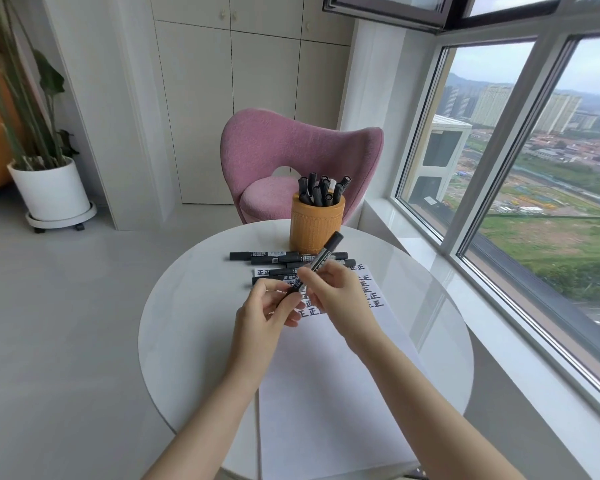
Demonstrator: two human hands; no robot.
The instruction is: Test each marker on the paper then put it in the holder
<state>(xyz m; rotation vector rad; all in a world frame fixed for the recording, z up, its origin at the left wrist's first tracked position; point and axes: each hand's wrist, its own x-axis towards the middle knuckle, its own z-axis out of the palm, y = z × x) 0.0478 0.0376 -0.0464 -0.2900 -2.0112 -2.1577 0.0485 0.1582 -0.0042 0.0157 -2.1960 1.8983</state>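
Observation:
Both hands hold one black marker [326, 252] above the white paper [326, 382], tilted up toward the far right. My left hand [264, 317] pinches its lower end, and my right hand [340, 299] grips its middle. Rows of black written characters [369, 289] fill the paper's far part. Several more black markers [264, 256] lie side by side beyond the paper's far edge. Behind them stands an orange cylindrical holder [316, 225] with several black markers upright in it.
The round white table [187, 323] carries everything. A pink chair [291, 157] stands just behind the table. A large window [534, 168] runs along the right side. A potted plant [49, 188] sits on the floor at far left.

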